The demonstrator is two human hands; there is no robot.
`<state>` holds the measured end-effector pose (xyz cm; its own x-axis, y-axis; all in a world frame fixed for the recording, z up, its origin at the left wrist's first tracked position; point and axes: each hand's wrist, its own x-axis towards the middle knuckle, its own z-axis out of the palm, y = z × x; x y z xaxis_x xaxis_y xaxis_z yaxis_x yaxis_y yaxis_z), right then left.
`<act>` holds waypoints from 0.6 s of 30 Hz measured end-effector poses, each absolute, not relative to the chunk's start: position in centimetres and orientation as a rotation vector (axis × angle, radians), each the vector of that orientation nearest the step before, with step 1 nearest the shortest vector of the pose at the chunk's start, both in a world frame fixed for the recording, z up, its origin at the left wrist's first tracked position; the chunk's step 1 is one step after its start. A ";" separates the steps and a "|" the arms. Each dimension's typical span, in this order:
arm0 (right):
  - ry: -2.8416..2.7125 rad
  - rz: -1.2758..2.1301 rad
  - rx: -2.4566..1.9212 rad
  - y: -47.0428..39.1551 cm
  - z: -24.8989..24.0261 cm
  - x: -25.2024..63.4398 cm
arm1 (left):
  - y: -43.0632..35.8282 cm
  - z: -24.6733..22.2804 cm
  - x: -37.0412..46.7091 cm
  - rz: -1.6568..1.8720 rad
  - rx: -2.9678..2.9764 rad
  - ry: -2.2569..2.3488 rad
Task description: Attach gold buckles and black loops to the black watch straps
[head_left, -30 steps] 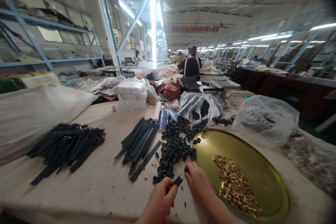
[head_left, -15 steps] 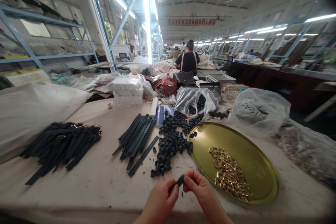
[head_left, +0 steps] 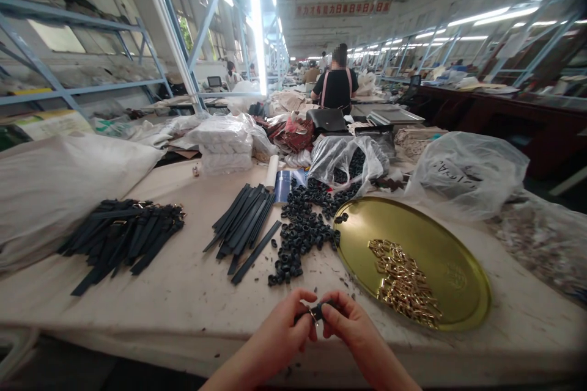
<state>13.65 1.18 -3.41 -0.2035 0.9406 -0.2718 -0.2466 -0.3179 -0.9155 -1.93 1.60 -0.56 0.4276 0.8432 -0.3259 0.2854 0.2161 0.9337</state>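
Note:
Near the table's front edge, my left hand (head_left: 287, 333) and my right hand (head_left: 345, 317) are close together, both closed on a short dark strap (head_left: 320, 311). A gold buckle (head_left: 314, 316) shows on the strap between my fingertips. Beyond my hands lies a heap of small black loops (head_left: 302, 241). A bundle of flat black straps (head_left: 245, 220) lies left of the loops. An oval gold tray (head_left: 463, 259) at the right holds a pile of gold buckles (head_left: 406, 287).
Black straps with buckles (head_left: 123, 235) are piled at the left. Clear plastic bags (head_left: 468, 177), a wrapped white stack (head_left: 220, 143) and a blue packet (head_left: 285, 186) stand behind. A person in a black top (head_left: 337, 88) is seated farther back.
The view has tilted down and the table appears higher. A gold buckle now shows between my hands, where only the dark piece was visible before.

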 end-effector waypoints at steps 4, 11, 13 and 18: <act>-0.878 1.705 -1.029 0.5 -3.3 13.2 | 1.5 -0.9 -2.1 0.564 1.367 1.156; -0.561 1.942 -0.954 -1.0 -4.0 12.6 | 1.0 -0.4 -2.1 0.460 1.568 1.339; -0.522 2.037 -0.911 -1.3 -4.2 12.5 | 0.9 -0.4 -2.2 0.400 1.635 1.423; -0.509 2.097 -0.893 -1.4 -4.1 12.8 | 0.8 -0.3 -2.5 0.305 1.690 1.490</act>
